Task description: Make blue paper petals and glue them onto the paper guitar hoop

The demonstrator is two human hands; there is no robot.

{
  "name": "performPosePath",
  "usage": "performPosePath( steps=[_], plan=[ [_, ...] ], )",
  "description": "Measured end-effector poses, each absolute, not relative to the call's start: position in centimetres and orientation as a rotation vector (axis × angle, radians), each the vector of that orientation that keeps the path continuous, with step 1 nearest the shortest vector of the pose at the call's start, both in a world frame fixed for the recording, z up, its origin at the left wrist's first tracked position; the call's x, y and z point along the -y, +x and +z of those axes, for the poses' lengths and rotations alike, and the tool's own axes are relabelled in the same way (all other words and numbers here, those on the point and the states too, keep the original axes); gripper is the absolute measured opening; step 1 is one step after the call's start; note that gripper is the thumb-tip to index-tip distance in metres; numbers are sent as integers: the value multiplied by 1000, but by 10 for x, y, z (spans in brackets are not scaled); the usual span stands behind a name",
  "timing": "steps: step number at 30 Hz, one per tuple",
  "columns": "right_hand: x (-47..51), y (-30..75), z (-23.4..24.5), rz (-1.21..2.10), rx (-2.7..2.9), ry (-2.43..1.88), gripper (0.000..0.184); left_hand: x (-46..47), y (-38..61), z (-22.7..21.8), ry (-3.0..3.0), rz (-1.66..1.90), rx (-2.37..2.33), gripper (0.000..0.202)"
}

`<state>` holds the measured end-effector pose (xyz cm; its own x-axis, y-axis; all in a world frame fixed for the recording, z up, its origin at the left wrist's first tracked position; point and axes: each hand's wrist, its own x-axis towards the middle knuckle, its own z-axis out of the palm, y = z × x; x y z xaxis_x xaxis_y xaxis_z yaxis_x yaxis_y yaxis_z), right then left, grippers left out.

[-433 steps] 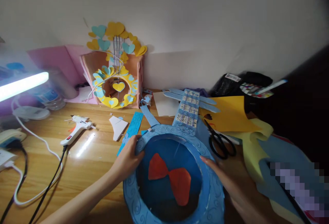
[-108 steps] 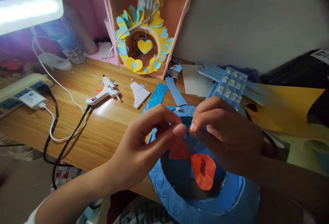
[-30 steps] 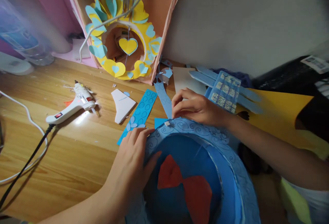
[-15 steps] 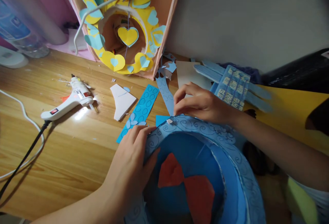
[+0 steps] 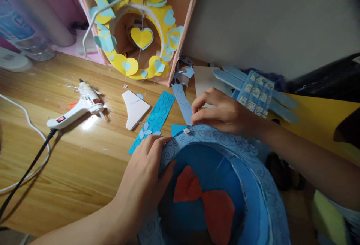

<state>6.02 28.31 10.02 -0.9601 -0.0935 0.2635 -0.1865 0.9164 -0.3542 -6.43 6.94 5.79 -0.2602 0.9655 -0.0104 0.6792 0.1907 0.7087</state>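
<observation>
Head view: one blue round paper body (image 5: 222, 135), swirl-patterned on its rim, at lower centre over the near part of a wooden table (image 5: 92, 181); a red paper bow (image 5: 210, 202) shows inside its opening. Left hand (image 5: 146, 166): partly closed on the left of the rim, thumb inside the opening, fingers outside. Right hand (image 5: 218, 110): fingers curled, tips drawn together at the far edge, near a small white bit (image 5: 187, 130); whether anything is pinched cannot be told. Beyond the rim: one teal strip (image 5: 159, 112) with drawn ovals; one pale-blue strip (image 5: 181, 100); one white cut piece (image 5: 135, 108). At left: one white glue gun (image 5: 74, 115), lying down. Behind: one peach box (image 5: 188, 16) bearing a ring of yellow and blue hearts (image 5: 126, 67). At right: one yellow sheet (image 5: 320, 115).
</observation>
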Motion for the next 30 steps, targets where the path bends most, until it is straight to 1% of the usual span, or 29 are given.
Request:
performPosePath(
  steps=[11,14,19,30],
  plan=[
    [-287,58,103,461,2869,225,20,-68,-64,58,1528,825,-2010,32],
    [-288,57,101,474,2870,246,22,-69,-65,58,1528,826,-2010,32],
    [-287,57,100,516,2855,298,19,-68,-65,58,1539,829,-2002,31],
    [-285,58,100,529,2874,275,19,-69,-65,56,1563,853,-2020,32]
  ],
)
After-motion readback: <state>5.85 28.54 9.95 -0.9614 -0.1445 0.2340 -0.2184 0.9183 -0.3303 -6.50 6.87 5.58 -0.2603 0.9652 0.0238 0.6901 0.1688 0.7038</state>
